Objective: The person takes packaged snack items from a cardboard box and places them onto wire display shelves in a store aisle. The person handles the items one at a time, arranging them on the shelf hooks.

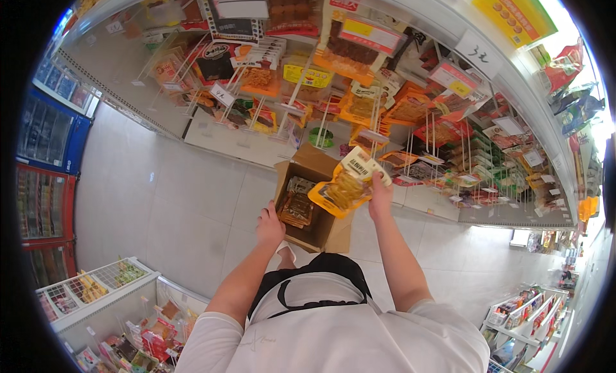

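An open cardboard box (315, 233) is in front of me, with several packets of brown food (297, 204) inside. My left hand (270, 224) is at the box's left wall, fingers against its edge; part of the grip is hidden. My right hand (381, 194) holds a yellow and white plastic food packet (342, 185) by its upper right corner, tilted over the right side of the box. Just beyond, similar yellow packets (358, 103) hang on wire display hooks.
A curved retail shelf (226, 154) with hanging snack packets and price tags spans the far side. Blue (67, 132) and red (69, 204) glass-door coolers stand at left. A wire-topped display (156, 276) is at lower left, another rack (517, 337) at lower right.
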